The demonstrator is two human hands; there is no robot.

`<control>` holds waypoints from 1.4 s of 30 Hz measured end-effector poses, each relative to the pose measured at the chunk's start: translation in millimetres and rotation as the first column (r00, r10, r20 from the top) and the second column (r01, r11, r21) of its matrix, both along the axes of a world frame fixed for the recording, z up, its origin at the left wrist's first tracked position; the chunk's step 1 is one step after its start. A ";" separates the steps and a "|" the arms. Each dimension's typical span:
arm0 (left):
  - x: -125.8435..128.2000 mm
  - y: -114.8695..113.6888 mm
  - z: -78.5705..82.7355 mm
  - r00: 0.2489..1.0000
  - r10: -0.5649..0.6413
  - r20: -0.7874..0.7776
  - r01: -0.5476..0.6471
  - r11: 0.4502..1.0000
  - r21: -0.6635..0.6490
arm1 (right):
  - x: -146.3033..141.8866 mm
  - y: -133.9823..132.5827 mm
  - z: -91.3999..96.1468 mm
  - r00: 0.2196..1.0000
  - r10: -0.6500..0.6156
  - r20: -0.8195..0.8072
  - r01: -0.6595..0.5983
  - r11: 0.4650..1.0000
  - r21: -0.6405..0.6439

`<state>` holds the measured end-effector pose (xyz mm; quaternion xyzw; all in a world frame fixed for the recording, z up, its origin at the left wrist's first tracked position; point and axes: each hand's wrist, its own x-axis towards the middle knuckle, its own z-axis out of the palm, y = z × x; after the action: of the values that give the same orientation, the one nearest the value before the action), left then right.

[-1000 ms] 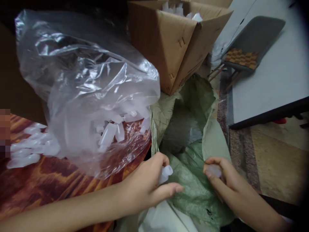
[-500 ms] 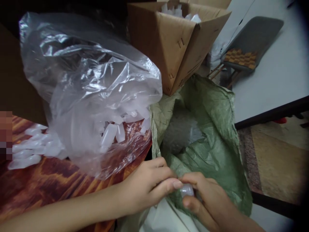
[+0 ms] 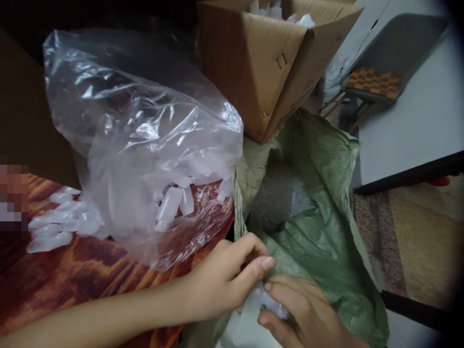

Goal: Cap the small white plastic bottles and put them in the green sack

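Observation:
Both my hands meet low in the view, over the near edge of the green woven sack (image 3: 337, 256). My right hand (image 3: 308, 309) grips a small translucent plastic piece (image 3: 277, 308) between thumb and fingers; its full shape is partly covered. Close against it, my left hand (image 3: 232, 273) is closed, thumb pressed towards the curled fingers, and what it pinches, if anything, is hidden. Clear plastic pieces (image 3: 281, 193) lie inside the sack. To the left, a large clear plastic bag (image 3: 119, 159) rests on the table with whitish translucent pieces (image 3: 170, 205) at its mouth.
A cardboard box (image 3: 253, 63) with similar pieces stands behind the sack. More white pieces (image 3: 60, 224) lie on the red-brown patterned table (image 3: 108, 280). A grey folding chair (image 3: 398, 53) is at the far right. A pixelated patch covers the left edge.
My right hand has turned, lowering the plastic piece and bringing it nearer my left hand. The left hand's fingers have bent more. The whole scene has shifted slightly right as the camera moved.

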<state>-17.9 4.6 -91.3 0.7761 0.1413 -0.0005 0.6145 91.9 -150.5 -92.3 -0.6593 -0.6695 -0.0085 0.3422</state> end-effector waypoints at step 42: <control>-5.1 1.2 1.9 0.998 -0.029 0.047 0.021 0.984 0.175 | 8.2 -0.6 1.8 0.952 0.095 0.292 -0.096 0.995 -0.012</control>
<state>-23.0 5.8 -89.3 0.8284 0.1159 0.0231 0.5476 100.1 -151.1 -90.5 -0.6173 -0.7436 -0.0901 0.2405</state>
